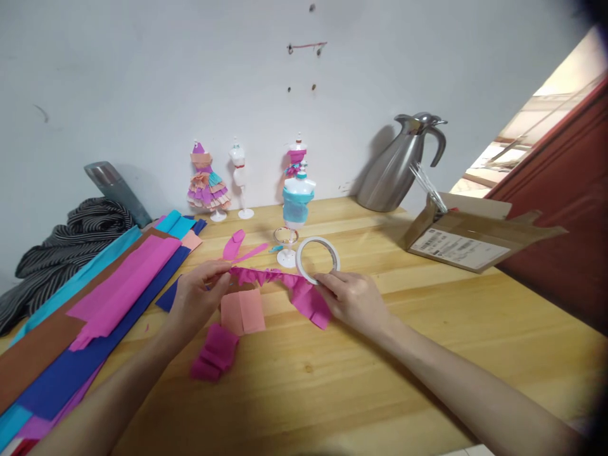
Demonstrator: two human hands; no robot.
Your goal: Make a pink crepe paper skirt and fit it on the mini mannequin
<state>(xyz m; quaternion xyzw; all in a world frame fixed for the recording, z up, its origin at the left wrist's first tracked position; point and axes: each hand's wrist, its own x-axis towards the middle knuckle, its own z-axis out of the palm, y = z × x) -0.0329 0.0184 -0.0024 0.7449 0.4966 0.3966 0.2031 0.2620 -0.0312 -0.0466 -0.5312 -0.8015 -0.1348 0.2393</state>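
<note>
My left hand [202, 292] pinches one end of a gathered magenta crepe paper strip [270, 276]. The strip runs across to my right hand [354, 301], its upper edge drawn straight and its loose end [310, 303] hanging down. My right hand's fingers are closed on the lower rim of a white tape roll [337, 250], which stands up from them. Whether these fingers also grip the strip is hidden. Below the strip lie a folded salmon paper piece [243, 311] and a curled magenta paper piece [216, 353]. Pink paper scraps [234, 244] rest just beyond my left hand.
Small dress-form mannequins stand behind my hands; the nearest wears blue [298, 206], another a ruffled dress [209, 183]. Crepe paper sheets [118, 285], striped cloth [71, 247] and a bottle [116, 190] lie left. A steel jug [396, 168] and cardboard box [463, 244] stand right.
</note>
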